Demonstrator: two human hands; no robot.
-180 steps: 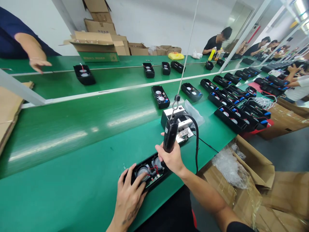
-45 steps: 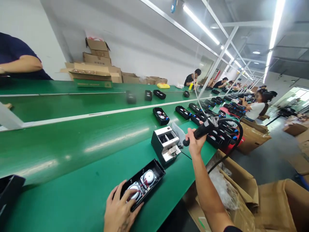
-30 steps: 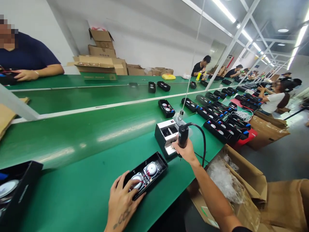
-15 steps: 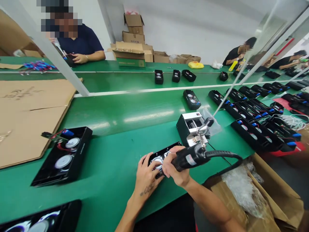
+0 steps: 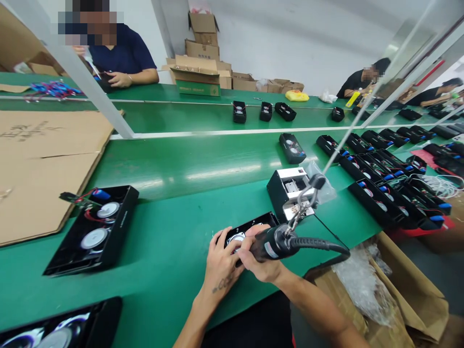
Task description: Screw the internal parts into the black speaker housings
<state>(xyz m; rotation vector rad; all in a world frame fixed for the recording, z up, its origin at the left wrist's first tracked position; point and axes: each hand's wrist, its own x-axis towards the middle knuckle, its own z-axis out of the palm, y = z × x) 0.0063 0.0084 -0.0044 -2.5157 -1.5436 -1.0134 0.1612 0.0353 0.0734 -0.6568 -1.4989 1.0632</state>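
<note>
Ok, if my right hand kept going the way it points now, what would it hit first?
Your left hand, most likely: your right hand, gripping the black electric screwdriver, sits almost against it above the black speaker housing, though depth is hard to judge here.

Fig. 1: electric screwdriver (image 5: 271, 244), upright earlier, now level in right hand (image 5: 263, 263) | black speaker housing (image 5: 250, 223), now under it and left hand (image 5: 223, 266) | cardboard sheet (image 5: 47, 164), open speaker housing (image 5: 108, 227): newly in view on desk (image 5: 163, 285)

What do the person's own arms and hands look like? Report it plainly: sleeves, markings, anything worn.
The left hand and right hand are gloveless, and both forearms are bare, with no sleeves in view. A dark tattoo marks the left forearm. Dark clothing with a red edge shows below.
</note>
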